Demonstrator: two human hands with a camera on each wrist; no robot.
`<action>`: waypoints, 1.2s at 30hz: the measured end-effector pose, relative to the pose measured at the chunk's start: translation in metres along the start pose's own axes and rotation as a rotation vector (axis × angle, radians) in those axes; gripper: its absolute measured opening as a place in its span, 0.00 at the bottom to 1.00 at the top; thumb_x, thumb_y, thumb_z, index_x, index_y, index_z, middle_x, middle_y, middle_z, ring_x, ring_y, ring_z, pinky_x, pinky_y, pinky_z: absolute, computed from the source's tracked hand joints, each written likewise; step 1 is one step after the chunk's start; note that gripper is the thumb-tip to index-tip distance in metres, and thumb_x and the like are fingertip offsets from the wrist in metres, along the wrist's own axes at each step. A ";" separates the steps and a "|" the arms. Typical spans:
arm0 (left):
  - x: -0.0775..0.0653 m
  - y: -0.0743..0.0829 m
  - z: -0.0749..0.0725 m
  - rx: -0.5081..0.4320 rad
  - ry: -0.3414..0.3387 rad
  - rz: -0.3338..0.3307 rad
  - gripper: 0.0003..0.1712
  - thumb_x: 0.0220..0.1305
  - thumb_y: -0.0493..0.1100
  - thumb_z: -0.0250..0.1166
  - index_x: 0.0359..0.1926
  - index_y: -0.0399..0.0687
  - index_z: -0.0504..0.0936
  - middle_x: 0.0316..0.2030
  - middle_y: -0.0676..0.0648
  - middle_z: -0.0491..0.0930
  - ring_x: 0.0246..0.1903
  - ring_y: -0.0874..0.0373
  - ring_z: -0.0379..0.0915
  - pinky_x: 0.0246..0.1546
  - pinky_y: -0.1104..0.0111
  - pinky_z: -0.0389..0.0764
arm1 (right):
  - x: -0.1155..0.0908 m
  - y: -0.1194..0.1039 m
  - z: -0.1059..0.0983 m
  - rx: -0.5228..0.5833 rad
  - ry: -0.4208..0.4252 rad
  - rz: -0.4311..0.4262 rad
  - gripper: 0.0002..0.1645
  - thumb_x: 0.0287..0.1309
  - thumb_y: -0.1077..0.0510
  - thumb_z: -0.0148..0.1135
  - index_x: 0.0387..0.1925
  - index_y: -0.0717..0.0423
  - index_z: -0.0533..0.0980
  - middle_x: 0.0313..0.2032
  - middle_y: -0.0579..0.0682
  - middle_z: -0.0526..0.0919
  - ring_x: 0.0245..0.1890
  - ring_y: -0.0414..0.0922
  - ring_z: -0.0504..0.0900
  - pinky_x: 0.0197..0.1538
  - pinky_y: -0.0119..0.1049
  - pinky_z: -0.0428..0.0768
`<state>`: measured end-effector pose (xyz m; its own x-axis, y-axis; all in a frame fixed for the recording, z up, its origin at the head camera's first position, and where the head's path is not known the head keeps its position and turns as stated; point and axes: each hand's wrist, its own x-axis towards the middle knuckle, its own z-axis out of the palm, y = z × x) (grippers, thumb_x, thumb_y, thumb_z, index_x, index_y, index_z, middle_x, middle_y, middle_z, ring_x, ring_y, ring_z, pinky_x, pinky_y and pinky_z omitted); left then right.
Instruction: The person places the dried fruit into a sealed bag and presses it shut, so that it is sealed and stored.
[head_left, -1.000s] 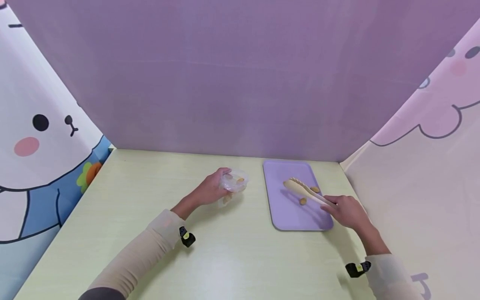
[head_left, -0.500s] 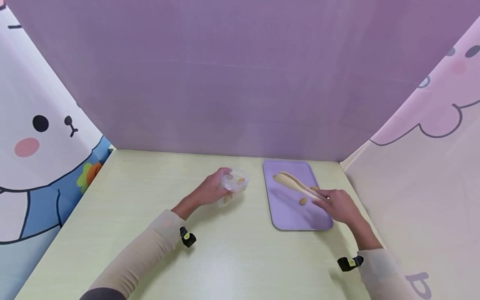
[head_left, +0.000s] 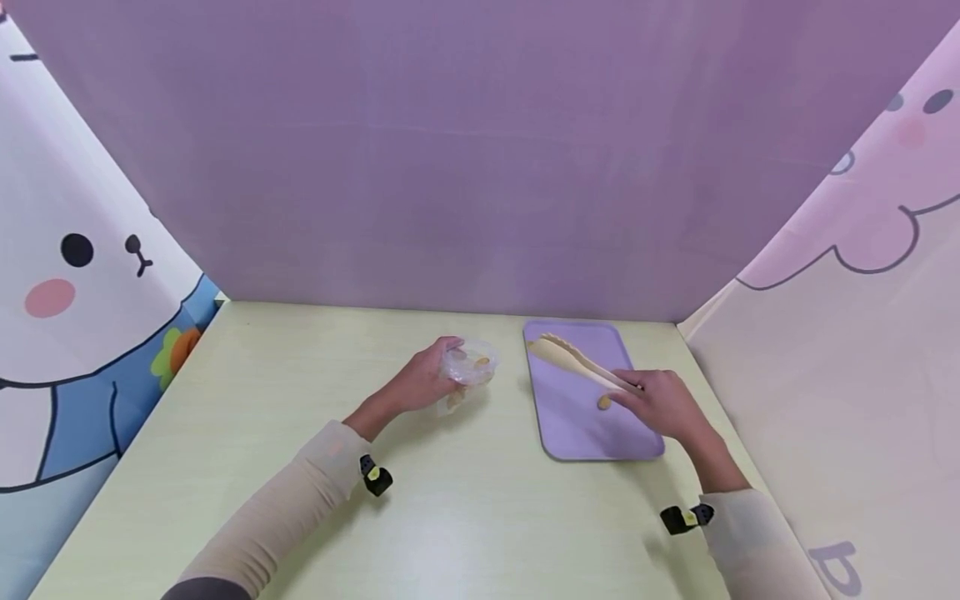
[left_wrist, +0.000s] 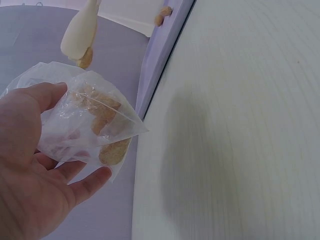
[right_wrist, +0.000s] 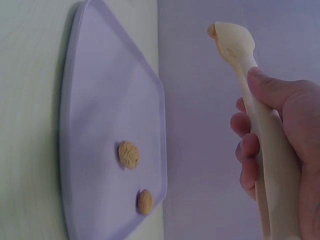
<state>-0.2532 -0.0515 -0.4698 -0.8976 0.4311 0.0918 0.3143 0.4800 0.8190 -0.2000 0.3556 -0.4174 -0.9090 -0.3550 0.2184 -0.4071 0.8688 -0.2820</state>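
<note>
My left hand [head_left: 426, 377] holds a clear plastic bag [left_wrist: 92, 107] by its opening, above the table. Inside the bag lie several brown unshelled peanuts [left_wrist: 104, 122], seen through the film. With my right hand [head_left: 663, 404] I grip cream-coloured tongs [head_left: 570, 358], fingers and thumb wrapped round the arms. A peanut [right_wrist: 212, 31] is pinched in the tongs' tips, which stand over the left edge of the lilac tray [head_left: 570, 437]. Two more peanuts [right_wrist: 128, 154] rest apart on that tray; in the head view one [head_left: 603, 402] shows below the tongs.
The tray lies on a pale wood-grain table [head_left: 450, 500], near its back right. Behind the table rises a purple wall panel [head_left: 480, 167]. Printed cartoon sheets close off the left [head_left: 82, 333] and right [head_left: 847, 375] sides.
My right hand has carried the tongs and the peanut in them leftward, from over the tray's middle to its left edge. My left hand and the bag have stayed nearly still.
</note>
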 end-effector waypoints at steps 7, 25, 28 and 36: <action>0.002 -0.001 0.002 -0.005 0.003 -0.010 0.43 0.63 0.42 0.70 0.75 0.46 0.61 0.69 0.37 0.70 0.67 0.42 0.69 0.63 0.47 0.75 | 0.007 -0.009 -0.001 0.025 -0.016 -0.004 0.22 0.62 0.51 0.70 0.56 0.55 0.84 0.15 0.38 0.71 0.20 0.38 0.65 0.27 0.33 0.64; 0.002 0.003 0.003 -0.009 -0.005 -0.024 0.43 0.63 0.41 0.69 0.75 0.46 0.60 0.69 0.39 0.71 0.65 0.43 0.70 0.63 0.46 0.75 | 0.022 -0.031 0.001 0.091 -0.058 -0.025 0.23 0.61 0.51 0.71 0.57 0.53 0.84 0.19 0.35 0.85 0.22 0.34 0.75 0.26 0.32 0.69; 0.001 0.003 0.003 -0.002 -0.008 -0.020 0.43 0.63 0.41 0.69 0.76 0.46 0.60 0.69 0.40 0.71 0.65 0.43 0.70 0.63 0.46 0.75 | 0.024 -0.035 0.002 0.106 -0.059 -0.031 0.24 0.60 0.52 0.71 0.57 0.54 0.83 0.19 0.38 0.85 0.20 0.32 0.76 0.25 0.32 0.70; 0.001 0.004 0.002 -0.010 -0.005 -0.014 0.43 0.62 0.40 0.68 0.75 0.45 0.61 0.68 0.39 0.72 0.63 0.43 0.72 0.62 0.47 0.76 | 0.031 -0.044 0.004 0.138 -0.092 -0.023 0.24 0.62 0.51 0.70 0.58 0.54 0.83 0.21 0.43 0.83 0.16 0.33 0.75 0.23 0.31 0.72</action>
<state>-0.2525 -0.0473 -0.4680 -0.9004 0.4282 0.0775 0.2986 0.4786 0.8257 -0.2106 0.3045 -0.4022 -0.9012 -0.4097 0.1415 -0.4304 0.8068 -0.4048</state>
